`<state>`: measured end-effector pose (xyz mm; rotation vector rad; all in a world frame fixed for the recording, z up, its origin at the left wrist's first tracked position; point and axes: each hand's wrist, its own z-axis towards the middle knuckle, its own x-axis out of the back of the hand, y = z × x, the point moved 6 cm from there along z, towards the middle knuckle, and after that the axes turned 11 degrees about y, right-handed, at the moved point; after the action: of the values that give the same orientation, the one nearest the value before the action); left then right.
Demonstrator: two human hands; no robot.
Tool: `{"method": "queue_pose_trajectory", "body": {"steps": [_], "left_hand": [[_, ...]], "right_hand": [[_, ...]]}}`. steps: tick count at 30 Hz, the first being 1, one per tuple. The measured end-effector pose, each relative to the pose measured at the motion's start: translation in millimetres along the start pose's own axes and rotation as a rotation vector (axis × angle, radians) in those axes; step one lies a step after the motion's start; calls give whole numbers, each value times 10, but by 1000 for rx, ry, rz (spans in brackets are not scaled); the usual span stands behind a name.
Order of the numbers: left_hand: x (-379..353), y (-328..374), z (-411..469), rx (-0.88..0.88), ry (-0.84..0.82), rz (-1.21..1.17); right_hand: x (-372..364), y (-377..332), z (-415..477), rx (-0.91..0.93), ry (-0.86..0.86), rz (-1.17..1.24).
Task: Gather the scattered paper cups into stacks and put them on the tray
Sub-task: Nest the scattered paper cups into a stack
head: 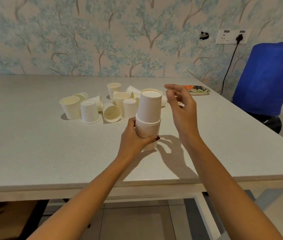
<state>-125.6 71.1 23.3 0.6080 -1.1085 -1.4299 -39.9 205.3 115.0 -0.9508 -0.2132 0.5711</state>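
Observation:
A stack of white paper cups [149, 118], mouths down, stands on the grey table [33, 153] near its middle. My left hand [133, 139] grips the lower part of the stack. To the right of the stack's top, my right hand [182, 104] hovers with fingers apart and holds nothing. Behind the stack lie several scattered paper cups [92, 110], some upright, some upside down, some on their side. A patterned tray [199, 90] lies at the far right of the table, partly hidden by my right hand.
A blue chair [265, 78] stands at the table's right side. A black cable [229, 66] hangs from a wall socket [231, 36] behind it. The table's front edge runs close to me, with floor tiles below.

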Motion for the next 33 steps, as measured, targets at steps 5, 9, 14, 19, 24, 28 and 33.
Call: {"method": "queue_pose_trajectory", "body": {"steps": [5,9,14,19,24,28,33], "left_hand": [[-163,8,292,41,23,-2],[-319,30,568,56,43,-10],[-605,-30,753,59,34,10],[-897,-53,846,56,10,25],[-1118,-91,889,65,-7,52],[-1207,-84,882,61,-5,67],[-1247,41,845,35,-163,132]], "right_hand": [[145,304,268,-79,85,-80],[258,570,620,-112,134,-206],[313,922,1103,-142,127,-277],[298,1270,1532,-168,92,-317],[262,1677,1801,-212,23,-376],[164,1966,1929,-229,-80,-464],[-30,2173,1976,-268,-225,-448]]}}
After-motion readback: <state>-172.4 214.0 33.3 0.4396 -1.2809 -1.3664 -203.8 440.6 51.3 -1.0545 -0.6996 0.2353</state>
